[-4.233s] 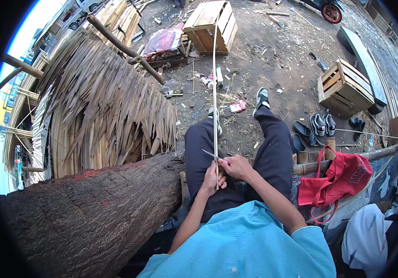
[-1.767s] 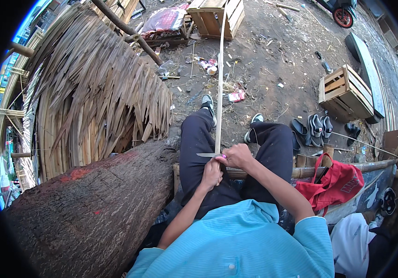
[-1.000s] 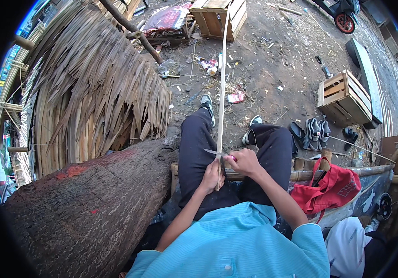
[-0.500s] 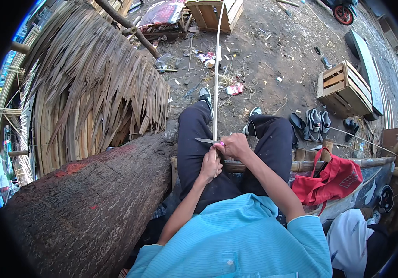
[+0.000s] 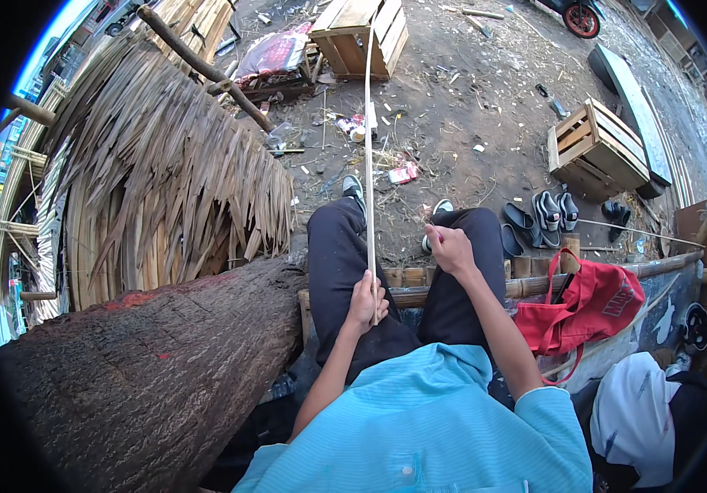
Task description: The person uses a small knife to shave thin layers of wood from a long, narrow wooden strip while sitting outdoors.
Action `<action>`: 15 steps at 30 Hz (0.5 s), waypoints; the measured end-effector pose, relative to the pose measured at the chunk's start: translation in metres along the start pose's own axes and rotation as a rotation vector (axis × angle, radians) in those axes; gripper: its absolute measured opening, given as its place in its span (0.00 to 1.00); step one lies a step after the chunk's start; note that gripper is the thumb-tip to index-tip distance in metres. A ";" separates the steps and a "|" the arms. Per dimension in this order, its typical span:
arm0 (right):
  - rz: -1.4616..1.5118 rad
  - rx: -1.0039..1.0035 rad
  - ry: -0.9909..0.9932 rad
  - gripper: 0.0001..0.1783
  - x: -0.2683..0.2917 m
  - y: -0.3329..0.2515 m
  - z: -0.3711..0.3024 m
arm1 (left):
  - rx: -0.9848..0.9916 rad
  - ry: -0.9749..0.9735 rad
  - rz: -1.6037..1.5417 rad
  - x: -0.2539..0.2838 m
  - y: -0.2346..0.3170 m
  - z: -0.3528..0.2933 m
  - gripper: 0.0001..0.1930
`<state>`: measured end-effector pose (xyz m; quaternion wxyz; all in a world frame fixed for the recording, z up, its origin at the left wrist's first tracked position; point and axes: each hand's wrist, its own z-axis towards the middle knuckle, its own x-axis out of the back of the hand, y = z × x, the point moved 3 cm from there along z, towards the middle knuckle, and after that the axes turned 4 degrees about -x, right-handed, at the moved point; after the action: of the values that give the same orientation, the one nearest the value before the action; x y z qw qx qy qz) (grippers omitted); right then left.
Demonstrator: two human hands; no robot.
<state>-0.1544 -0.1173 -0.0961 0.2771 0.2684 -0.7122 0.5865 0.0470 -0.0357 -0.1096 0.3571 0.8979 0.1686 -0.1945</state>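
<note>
My left hand is wrapped round the lower end of a long, thin, pale strip that looks like split bamboo. The strip rises from between my thighs and reaches out past my feet, over the wooden crate at the top. My right hand is closed on the pink handle of a knife above my right thigh, apart from the strip. The knife's blade cannot be made out now.
A big rough log lies at my left, with stacked dry palm thatch beyond. A red bag rests by the bamboo seat rail. Wooden crates, sneakers and litter are on the ground.
My right hand with the knife has moved off the strip to the right and slightly up. My left hand still grips the strip, a little lower. The whole view has shifted slightly.
</note>
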 end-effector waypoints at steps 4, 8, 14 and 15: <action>-0.057 0.289 -0.135 0.27 -0.029 -0.021 -0.036 | 0.012 -0.003 0.012 -0.002 0.002 0.002 0.21; -0.040 0.488 -0.163 0.27 -0.058 -0.045 -0.053 | -0.056 -0.014 0.053 0.003 0.000 0.000 0.25; -0.073 0.509 -0.207 0.28 -0.065 -0.055 -0.049 | 0.017 0.001 -0.100 0.008 0.004 -0.001 0.28; -0.102 0.512 -0.237 0.29 -0.064 -0.058 -0.048 | 0.032 -0.008 -0.084 0.007 0.005 -0.002 0.27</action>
<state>-0.0651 -0.0757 -0.0939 0.1444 0.4317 -0.5538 0.6972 0.0558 -0.0360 -0.1087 0.3347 0.8949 0.2015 -0.2156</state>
